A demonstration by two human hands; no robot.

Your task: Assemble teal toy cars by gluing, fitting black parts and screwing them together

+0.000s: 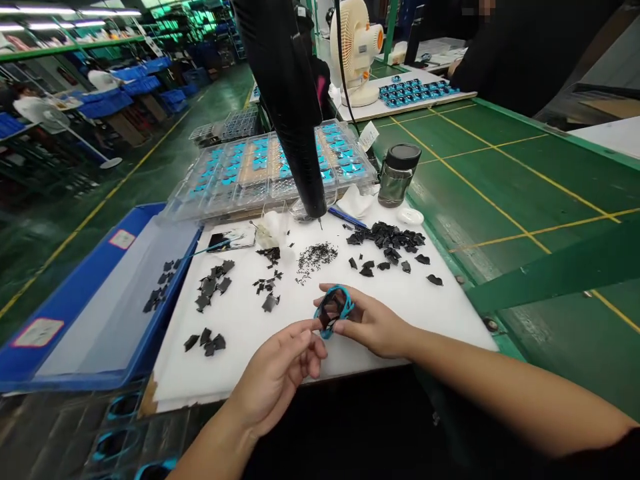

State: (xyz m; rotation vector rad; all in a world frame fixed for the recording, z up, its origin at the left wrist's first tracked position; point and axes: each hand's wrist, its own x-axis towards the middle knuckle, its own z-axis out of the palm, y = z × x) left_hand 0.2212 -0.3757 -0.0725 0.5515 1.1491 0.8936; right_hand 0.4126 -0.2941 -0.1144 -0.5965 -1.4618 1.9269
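Note:
My right hand point(373, 323) holds a small blue frame with a dark lens point(333, 310) above the near edge of the white work mat point(450, 313). My left hand point(283, 370) is just beside it, fingers curled, thumb and forefinger pinching the frame's lower left corner. A heap of black lens pieces point(387, 239) lies on the mat to the upper right. Smaller groups of black pieces point(213, 283) are scattered at the left, and a patch of tiny black screws point(316, 257) sits in the middle.
A black tool on an arm point(293, 100) hangs over the mat's far edge. Clear trays of blue parts point(270, 167) lie behind it, with a dark-lidded glass jar point(397, 175) to the right. A blue bin point(95, 300) stands at the left. Another person sits at the far right.

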